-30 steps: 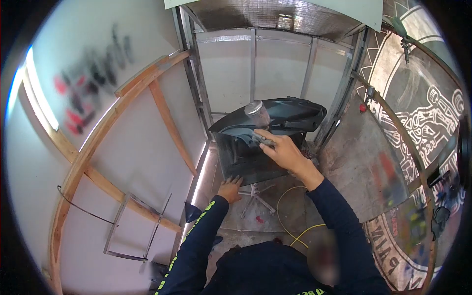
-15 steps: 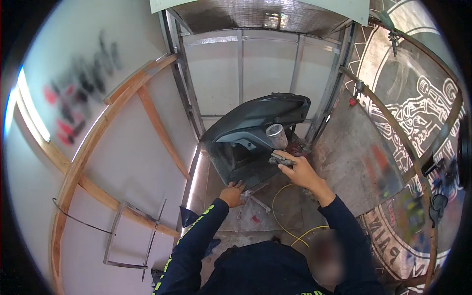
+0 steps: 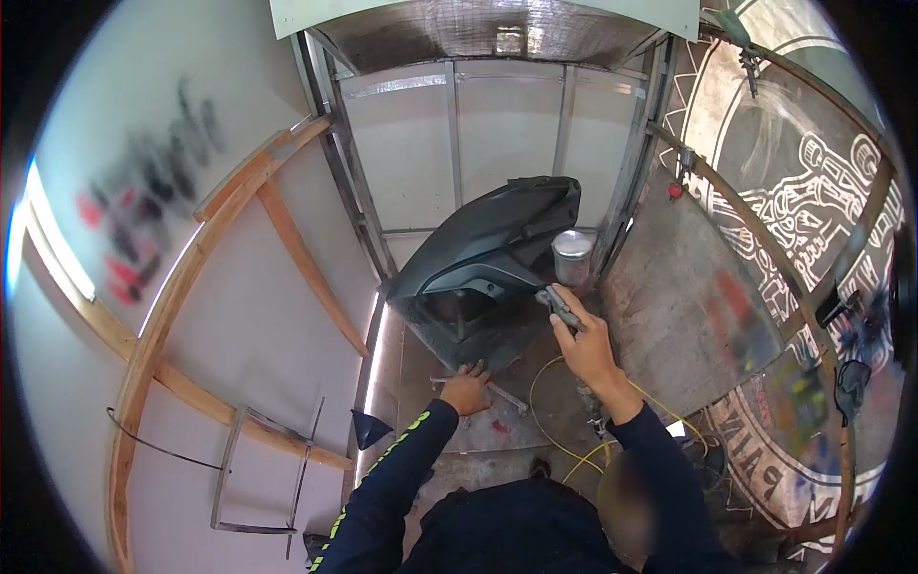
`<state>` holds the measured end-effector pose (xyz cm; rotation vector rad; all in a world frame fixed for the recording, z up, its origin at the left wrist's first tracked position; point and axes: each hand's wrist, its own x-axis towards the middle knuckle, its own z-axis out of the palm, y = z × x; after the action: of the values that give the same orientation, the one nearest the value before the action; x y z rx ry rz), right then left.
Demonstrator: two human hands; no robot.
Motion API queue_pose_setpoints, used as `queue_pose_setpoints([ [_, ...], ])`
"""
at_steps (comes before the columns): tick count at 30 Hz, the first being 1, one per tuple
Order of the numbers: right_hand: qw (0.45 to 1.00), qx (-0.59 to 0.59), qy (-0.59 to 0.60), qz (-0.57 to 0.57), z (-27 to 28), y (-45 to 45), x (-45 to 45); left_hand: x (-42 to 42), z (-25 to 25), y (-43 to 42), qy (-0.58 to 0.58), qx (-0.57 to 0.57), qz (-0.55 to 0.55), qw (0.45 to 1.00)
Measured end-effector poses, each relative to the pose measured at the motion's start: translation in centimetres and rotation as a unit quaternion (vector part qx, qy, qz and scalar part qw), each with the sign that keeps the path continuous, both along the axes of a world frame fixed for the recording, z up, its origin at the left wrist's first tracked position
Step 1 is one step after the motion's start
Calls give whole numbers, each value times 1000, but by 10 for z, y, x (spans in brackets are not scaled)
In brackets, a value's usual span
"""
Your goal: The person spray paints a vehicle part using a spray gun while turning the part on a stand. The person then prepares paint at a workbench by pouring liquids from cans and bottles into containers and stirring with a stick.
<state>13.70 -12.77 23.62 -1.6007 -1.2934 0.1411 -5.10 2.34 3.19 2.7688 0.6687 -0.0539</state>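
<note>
A dark grey-black motorcycle fairing panel (image 3: 507, 225) stands tilted on a dark flat board (image 3: 492, 342), its upper end leaning to the right. My left hand (image 3: 467, 390) is at the near corner of this board, with its fingers over the edge and apparently gripping it. My right hand (image 3: 588, 349) is closed around a spray gun (image 3: 557, 308). The gun's pale, translucent cup (image 3: 572, 251) sticks up just right of the panel. The gun's front end is near the panel's lower right side, apart from it as far as I can tell.
A yellow hose (image 3: 540, 421) loops over the floor below my right arm. Wooden beams (image 3: 182, 268) and a thin metal frame (image 3: 253, 478) line the left wall. On the right, another spray gun (image 3: 751, 67) hangs from a rail before a painted wall.
The board's near corner and my left hand have shifted right together, and the panel has turned slightly. My right hand has carried the spray gun to the right. The camera view has shifted somewhat.
</note>
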Motion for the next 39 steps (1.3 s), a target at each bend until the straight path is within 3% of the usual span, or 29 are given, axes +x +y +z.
queue_pose_setpoints([
  [3, 998, 64, -16, -22, -19, -3, 4, 7, 5, -6, -1, -10, 2, 1000],
  [10, 991, 10, 12, -129, -16, -14, 29, 29, -6, -10, -25, -27, -18, 999],
  [20, 999, -8, 36, 28, 3, 18, 4, 56, -7, -32, -15, -24, -16, 999],
  [24, 993, 50, -28, 107, -7, 35, -10, 65, -21, -27, -32, -40, -40, 998],
  [30, 978, -51, 44, 196, -8, 28, -20, 70, -1, -27, -6, -107, -50, 993],
  [34, 972, -105, 76, 198, 0, 15, -7, 74, -2, -27, 4, -106, -24, 994],
  [39, 991, -16, 76, 113, -17, 6, 30, 74, -5, -28, -51, -83, 27, 995],
])
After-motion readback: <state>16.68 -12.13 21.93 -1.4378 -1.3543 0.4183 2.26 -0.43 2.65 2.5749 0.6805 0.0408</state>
